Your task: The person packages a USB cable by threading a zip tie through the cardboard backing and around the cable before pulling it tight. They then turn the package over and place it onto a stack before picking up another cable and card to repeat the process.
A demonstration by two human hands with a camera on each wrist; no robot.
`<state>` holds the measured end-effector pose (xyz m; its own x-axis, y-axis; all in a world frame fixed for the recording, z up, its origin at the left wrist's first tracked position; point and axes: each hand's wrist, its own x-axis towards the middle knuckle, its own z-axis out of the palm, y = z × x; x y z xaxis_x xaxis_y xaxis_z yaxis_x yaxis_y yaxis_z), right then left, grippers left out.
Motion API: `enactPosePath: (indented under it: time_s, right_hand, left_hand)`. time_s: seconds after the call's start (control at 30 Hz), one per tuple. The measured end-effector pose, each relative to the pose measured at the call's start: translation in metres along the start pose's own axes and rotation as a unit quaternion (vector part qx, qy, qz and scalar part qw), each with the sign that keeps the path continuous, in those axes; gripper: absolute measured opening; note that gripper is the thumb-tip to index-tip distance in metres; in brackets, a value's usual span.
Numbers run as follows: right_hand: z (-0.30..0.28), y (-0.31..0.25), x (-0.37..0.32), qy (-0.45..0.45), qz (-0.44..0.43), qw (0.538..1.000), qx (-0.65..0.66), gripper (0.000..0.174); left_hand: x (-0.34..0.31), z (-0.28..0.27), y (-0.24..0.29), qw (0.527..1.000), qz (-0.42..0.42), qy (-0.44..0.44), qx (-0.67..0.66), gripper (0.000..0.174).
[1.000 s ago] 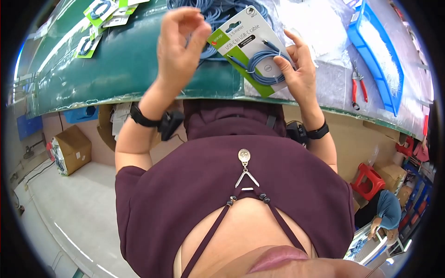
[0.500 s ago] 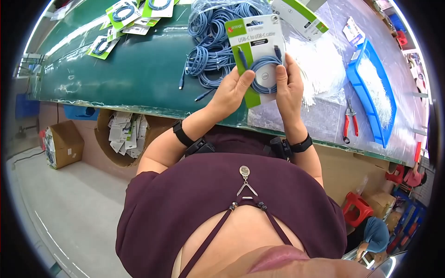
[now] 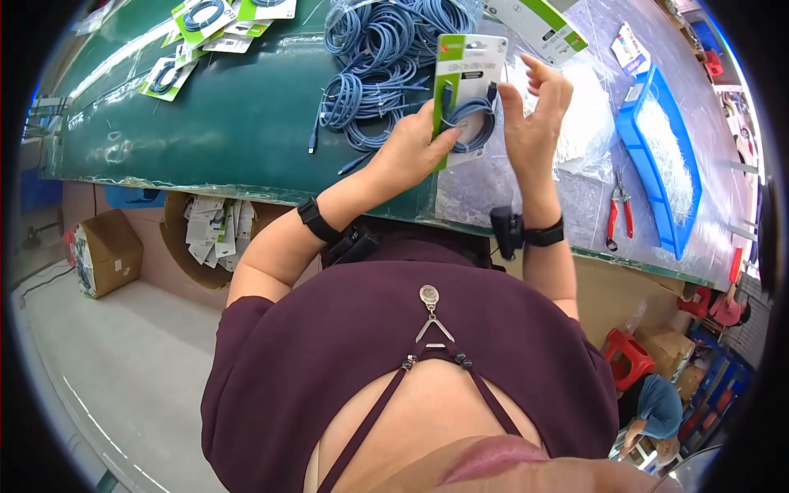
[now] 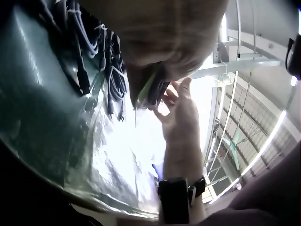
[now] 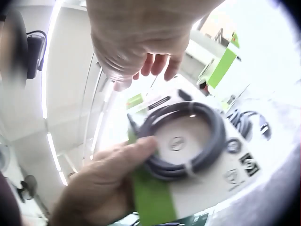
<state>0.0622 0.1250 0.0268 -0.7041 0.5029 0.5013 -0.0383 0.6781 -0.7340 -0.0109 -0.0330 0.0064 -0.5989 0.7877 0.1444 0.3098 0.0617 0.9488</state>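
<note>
My left hand (image 3: 411,148) grips the left edge of a white-and-green USB-C cable card (image 3: 481,64), its thumb across the front. A coiled blue cable (image 5: 214,141) is fastened on the card, bound with ties, with one plug near each upper side of the coil. The card stands tilted above the table. Just right of the card, my right hand (image 3: 538,119) is raised with fingers loosely bent and nothing in it. In the right wrist view its fingers hang near the card's top edge. The left wrist view shows the card mostly hidden behind the left hand.
Behind the card lies a heap of coiled blue cables (image 3: 370,90). Finished carded cables (image 3: 201,16) lie far left, and another card (image 3: 538,33) at the back. To the right are white ties (image 3: 588,123), red-handled cutters (image 3: 620,214) and a blue tray (image 3: 657,181).
The right hand held the card alone while the left hand was raised empty. Both hands then held it. Now the left hand keeps it, and the right has let go and moved right.
</note>
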Motion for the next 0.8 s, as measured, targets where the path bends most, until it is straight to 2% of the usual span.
enactPosePath:
  time_s: [0.07,0.1,0.2,0.3,0.37,0.47,0.63,0.73,0.8]
  right_hand:
    - [-0.012,-0.031,0.021,-0.024,-0.161,0.987,-0.004,0.023]
    - [-0.011,-0.032,0.019,-0.023,-0.156,0.988,-0.007,0.023]
    - [-0.007,-0.032,0.019,-0.180,-0.050,0.982,0.028,0.028]
    - [-0.010,-0.031,0.018,-0.190,-0.003,0.981,0.040,0.023]
    - [-0.011,-0.031,0.014,-0.191,0.024,0.980,0.046,0.021]
    - [-0.010,-0.032,0.006,-0.213,0.061,0.968,0.121,0.016]
    - [-0.013,-0.035,-0.015,-0.264,0.075,0.954,0.120,0.016]
    - [-0.011,-0.041,-0.024,-0.251,-0.054,0.964,0.068,0.018]
    - [-0.010,-0.038,-0.027,-0.250,-0.062,0.965,0.051,0.020]
  left_hand:
    - [-0.001,-0.001,0.006,1.000,-0.007,-0.012,0.024,0.036]
    - [-0.001,-0.001,0.009,0.999,-0.010,-0.018,0.049,0.035]
    - [-0.005,0.000,0.009,0.998,-0.009,-0.018,0.053,0.035]
    - [-0.007,0.000,0.007,1.000,-0.002,0.003,0.017,0.035]
    - [-0.013,0.005,0.003,0.999,0.040,0.030,0.018,0.035]
    - [-0.016,0.005,0.007,0.997,0.063,0.029,0.024,0.035]
    - [-0.030,0.000,0.008,0.997,0.063,-0.020,0.032,0.034]
    - [-0.037,0.003,0.003,0.996,0.064,-0.039,0.038,0.034]
    - [-0.037,0.002,0.003,0.995,0.066,-0.053,0.059,0.035]
